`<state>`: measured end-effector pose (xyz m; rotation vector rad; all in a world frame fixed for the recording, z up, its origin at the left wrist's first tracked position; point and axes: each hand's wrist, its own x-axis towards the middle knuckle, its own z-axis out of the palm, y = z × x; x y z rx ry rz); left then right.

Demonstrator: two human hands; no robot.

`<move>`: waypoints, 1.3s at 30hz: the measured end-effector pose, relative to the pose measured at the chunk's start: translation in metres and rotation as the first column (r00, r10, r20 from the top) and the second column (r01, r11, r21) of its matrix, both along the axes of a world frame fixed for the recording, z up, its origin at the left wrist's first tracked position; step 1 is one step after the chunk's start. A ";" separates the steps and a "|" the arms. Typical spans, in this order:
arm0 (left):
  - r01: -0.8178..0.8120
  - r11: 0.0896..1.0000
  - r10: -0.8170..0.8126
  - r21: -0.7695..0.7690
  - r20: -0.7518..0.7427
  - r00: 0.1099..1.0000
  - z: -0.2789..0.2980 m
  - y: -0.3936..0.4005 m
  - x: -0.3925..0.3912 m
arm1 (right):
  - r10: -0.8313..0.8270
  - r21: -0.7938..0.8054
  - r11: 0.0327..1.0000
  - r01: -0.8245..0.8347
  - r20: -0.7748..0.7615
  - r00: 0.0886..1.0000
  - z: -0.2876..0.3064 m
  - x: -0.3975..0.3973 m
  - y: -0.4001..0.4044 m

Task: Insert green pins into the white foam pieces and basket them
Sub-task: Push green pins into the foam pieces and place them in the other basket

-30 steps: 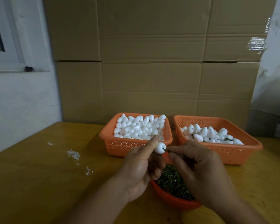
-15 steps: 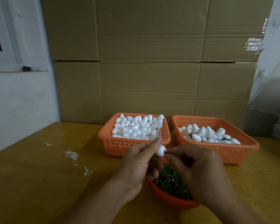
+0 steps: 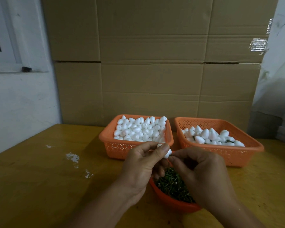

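The white foam piece [image 3: 168, 153] sits pinched between the thumb and fingers of the left hand [image 3: 143, 168], mostly covered, just above the orange bowl [image 3: 171, 202] of green pins [image 3: 173, 185]. The right hand [image 3: 202, 175] has its fingertips pressed together right at the foam's end, and only a dark sliver shows there, so I cannot make out the pin it seems to grip. Behind, the left basket [image 3: 115, 146] is heaped with plain foam, and the right basket [image 3: 237, 155] holds pieces with green bits among them; both hands hide much of the bowl.
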<state>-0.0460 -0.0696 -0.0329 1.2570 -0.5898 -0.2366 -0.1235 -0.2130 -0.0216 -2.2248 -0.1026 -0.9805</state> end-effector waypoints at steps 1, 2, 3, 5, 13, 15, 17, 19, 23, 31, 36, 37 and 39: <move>0.004 1.000 -0.004 -0.005 0.008 1.000 0.000 0.000 0.000 | 0.000 0.015 1.000 0.000 0.001 1.000 -0.001 0.001 0.000; 0.005 1.000 -0.005 -0.008 0.017 1.000 0.000 -0.001 0.000 | 0.002 0.031 1.000 -0.002 0.005 1.000 -0.001 0.001 0.000; 0.004 1.000 -0.004 -0.011 0.023 1.000 0.000 -0.001 0.000 | 0.005 0.044 0.999 -0.006 0.009 1.000 -0.001 0.001 0.001; 0.003 1.000 -0.002 -0.014 0.029 1.000 -0.001 0.000 0.002 | 0.013 0.058 0.998 -0.013 0.009 1.000 -0.001 0.001 0.003; -0.057 0.998 0.056 0.016 0.096 0.994 -0.003 -0.001 0.002 | 0.053 0.117 0.992 -0.051 -0.018 0.998 -0.006 0.003 0.005; -0.109 0.993 0.099 0.046 0.178 0.979 -0.002 -0.001 0.001 | 0.042 0.123 0.992 -0.039 -0.016 0.999 -0.006 0.003 0.005; -0.143 0.988 0.121 0.065 0.265 0.957 -0.001 -0.001 -0.001 | 0.041 0.132 0.991 -0.038 -0.018 0.999 -0.006 0.004 0.005; -0.165 0.982 0.125 0.091 0.344 0.931 0.001 0.000 -0.003 | 0.048 0.140 0.989 -0.044 -0.025 0.999 -0.006 0.004 0.005; -0.202 0.970 0.118 0.138 0.458 0.881 0.001 0.001 -0.006 | 0.060 0.156 0.986 -0.051 -0.049 0.997 -0.009 0.004 0.007; -0.345 0.914 0.158 0.213 0.596 0.787 -0.001 0.001 -0.007 | 0.082 0.191 0.979 -0.066 -0.080 0.993 -0.009 0.003 0.010; -0.310 0.931 0.154 0.191 0.566 0.810 -0.002 0.000 -0.009 | 0.174 0.309 0.941 -0.136 -0.098 0.980 -0.008 0.005 0.011; -0.304 0.935 0.156 0.183 0.557 0.816 -0.002 0.000 -0.009 | 0.196 0.326 0.933 -0.154 -0.099 0.976 -0.008 0.005 0.011; -0.290 0.941 0.154 0.174 0.542 0.826 -0.002 0.000 -0.010 | 0.231 0.353 0.917 -0.184 -0.097 0.968 -0.008 0.005 0.012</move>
